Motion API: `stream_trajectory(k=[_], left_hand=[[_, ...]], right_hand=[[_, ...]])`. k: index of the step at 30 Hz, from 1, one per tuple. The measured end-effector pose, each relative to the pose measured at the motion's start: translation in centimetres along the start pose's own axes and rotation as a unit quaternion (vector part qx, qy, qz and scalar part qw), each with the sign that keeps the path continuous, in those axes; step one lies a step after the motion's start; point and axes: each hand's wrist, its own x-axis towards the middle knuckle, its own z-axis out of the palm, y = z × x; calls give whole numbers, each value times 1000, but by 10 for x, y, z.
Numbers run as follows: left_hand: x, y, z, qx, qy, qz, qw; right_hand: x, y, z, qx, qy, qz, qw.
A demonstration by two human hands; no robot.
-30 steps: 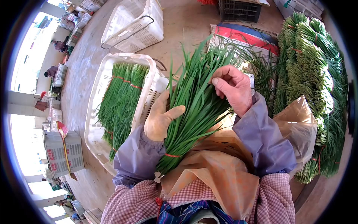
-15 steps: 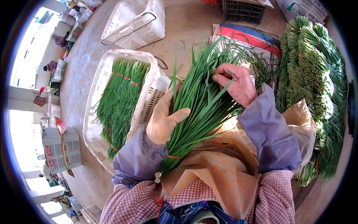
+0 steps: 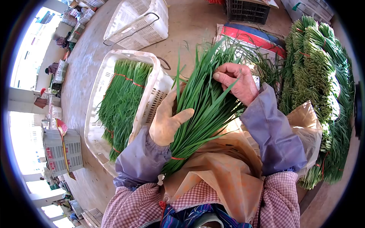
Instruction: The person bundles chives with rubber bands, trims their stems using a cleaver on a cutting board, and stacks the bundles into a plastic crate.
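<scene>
A bundle of long green leaves (image 3: 201,102), tied with a red band near its lower end, lies across my lap over a brown plastic apron (image 3: 216,171). My left hand (image 3: 167,117), in a pale glove, supports the bundle from its left side, thumb over the leaves and the other fingers partly hidden behind it. Bare, my right hand (image 3: 237,81) is at the upper right of the bundle, thumb and index finger pinched at the leaves. Whatever lies between those fingertips is too small to tell.
Left of me, a white crate (image 3: 91,125) holds banded green bundles. Another white crate (image 3: 152,30) stands beyond it. At the right is a tall stack of bundles (image 3: 315,76). A black crate (image 3: 247,11) is ahead. People (image 3: 52,68) are at the far left.
Over the last second my right hand dipped toward the leaves and closed in a pinch, then shifted slightly left. My left hand and the bundle moved slightly right in the view.
</scene>
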Motion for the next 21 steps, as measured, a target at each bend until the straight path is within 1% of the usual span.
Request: stream_trajectory(k=[2,5,7,9,10,13,14,15,16,17,18,19,20,21], left_hand=[[0,-1,-2,5,1,3,1000],[1,0,-2,8,2,2,1000],[2,1,-2,3,4,-2,1000],[2,1,0,-4,6,-1,1000],[3,0,0,-7,7,0,1000],[3,0,0,-15,11,-3,1000],[3,2,1,-5,16,-5,1000],[3,2,0,-8,22,-12,1000],[3,2,-1,-10,30,-19,999],[3,3,-3,-12,38,-26,999],[2,4,-5,-6,34,-25,999],[2,4,-6,1,30,-26,999],[3,5,-7,6,25,-26,999],[4,6,-7,12,20,-25,999]], right_hand=[[-8,-1,1,-4,33,-5,999],[-28,-5,-3,-106,103,-119,982],[-44,-10,-8,-269,152,-232,922],[-57,-22,-10,-406,180,-337,830],[-66,-26,-10,-437,190,-337,812],[-82,-33,-12,-426,243,-366,791],[-89,-35,-16,-442,252,-350,787],[-96,-31,-20,-357,226,-307,853],[-103,-24,-24,-265,196,-261,907],[-110,-15,-29,-169,164,-212,948],[-116,-3,-37,21,72,-118,990],[-120,11,-33,138,72,-89,984],[-123,26,-27,253,72,-59,963],[-126,34,-20,364,71,-29,928]])
